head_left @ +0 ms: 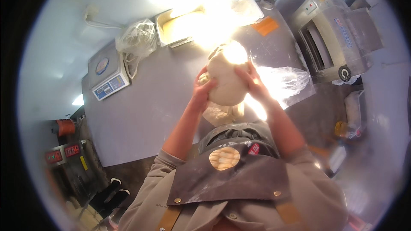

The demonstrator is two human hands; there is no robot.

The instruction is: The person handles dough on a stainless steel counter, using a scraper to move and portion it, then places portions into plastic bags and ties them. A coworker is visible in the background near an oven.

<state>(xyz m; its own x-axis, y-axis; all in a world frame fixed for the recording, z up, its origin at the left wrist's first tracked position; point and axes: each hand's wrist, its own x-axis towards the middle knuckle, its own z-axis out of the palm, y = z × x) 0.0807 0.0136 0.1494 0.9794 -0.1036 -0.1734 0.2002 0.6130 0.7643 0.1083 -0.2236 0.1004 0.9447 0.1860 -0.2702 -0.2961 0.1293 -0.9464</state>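
Note:
A large, pale lump of dough (227, 86) is gripped between my two hands, held up in front of my apron. My left hand (204, 89) clasps its left side, the thumb lying on the dough. On the opposite side my right hand (256, 84) presses with its thumb and fingers around the edge. Strong glare washes out the top of the lump. Below it, close to my apron, shows more pale dough (218, 114), partly hidden by the lump and my left wrist; whether the two are joined I cannot tell.
On the grey table (145, 115) stand a digital scale (108, 70), a plastic bag (139, 38) and a metal tray (165, 30). An orange scraper-like piece (265, 25) lies at the back. Clear plastic (295, 83) lies to the right, beside a metal machine (334, 38).

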